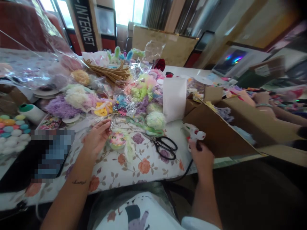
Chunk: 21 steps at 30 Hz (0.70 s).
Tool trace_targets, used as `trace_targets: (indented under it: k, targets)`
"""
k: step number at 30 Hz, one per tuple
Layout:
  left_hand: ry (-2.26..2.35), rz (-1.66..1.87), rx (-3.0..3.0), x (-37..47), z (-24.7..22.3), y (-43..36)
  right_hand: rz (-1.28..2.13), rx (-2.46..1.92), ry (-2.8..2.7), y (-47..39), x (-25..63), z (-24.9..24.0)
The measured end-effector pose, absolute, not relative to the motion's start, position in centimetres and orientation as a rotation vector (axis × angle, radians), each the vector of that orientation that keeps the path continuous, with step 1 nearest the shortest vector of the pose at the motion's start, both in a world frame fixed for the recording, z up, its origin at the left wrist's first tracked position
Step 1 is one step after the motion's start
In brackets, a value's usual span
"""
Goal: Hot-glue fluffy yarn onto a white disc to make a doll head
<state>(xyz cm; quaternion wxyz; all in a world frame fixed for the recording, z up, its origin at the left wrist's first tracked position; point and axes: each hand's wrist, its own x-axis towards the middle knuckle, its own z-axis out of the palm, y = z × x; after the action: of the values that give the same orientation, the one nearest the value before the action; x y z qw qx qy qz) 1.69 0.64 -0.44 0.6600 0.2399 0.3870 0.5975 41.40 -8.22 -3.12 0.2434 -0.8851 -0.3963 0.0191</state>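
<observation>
My left hand (100,133) is closed in a pinch just above a small doll head (117,139) with pale green yarn hair; whatever its fingertips hold is too small to name. The doll head lies face up on the flowered cloth (144,174). At the right, beside the cardboard box, my right hand (202,156) is wrapped round a white glue gun (195,133), with a black cord running down below it. Black-handled scissors (165,147) lie between the hands, their blades pointing up and left. Green ribbon (153,131) lies beyond them.
An open cardboard box (223,131) stands at the right. Colourful yarn bundles (63,107), pipe cleaners (110,72) and a white roll (174,99) fill the back. A phone (54,153), a thread cone (31,113) and pompoms (15,134) lie left. Another person's arm (275,110) shows far right.
</observation>
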Motion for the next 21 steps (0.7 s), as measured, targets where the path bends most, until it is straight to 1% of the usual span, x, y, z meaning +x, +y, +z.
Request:
trace_targets:
  k: [3,6,8,10,13,15,18,21]
  targets:
    - [0.911,1.348,0.651,1.7,-0.4,0.5,-0.214,-2.445,-0.985,-10.1,40.4,-1.9]
    - [0.942,1.334,0.740,1.8,-0.6,0.3,-0.564,-2.191,-0.931,-10.8,38.8,-0.5]
    - [0.958,1.330,0.805,1.8,-0.8,0.2,-0.564,-1.966,-0.993,-10.3,37.1,0.0]
    - [0.966,1.315,0.885,1.8,-1.0,0.2,-0.308,-1.772,-1.136,-9.2,34.7,0.3]
    - [0.991,1.252,1.024,1.9,-1.2,0.1,0.330,-1.538,-1.425,-6.8,30.3,0.8]
    - [1.027,1.203,1.098,2.0,-1.2,-0.1,0.683,-1.383,-1.542,-5.2,27.5,1.5]
    - [1.062,1.143,1.153,2.1,-1.0,-0.3,0.970,-1.241,-1.685,-2.9,24.5,2.6]
    - [1.068,1.112,1.186,2.3,-0.8,-0.5,1.136,-1.166,-1.809,-1.0,23.0,3.0]
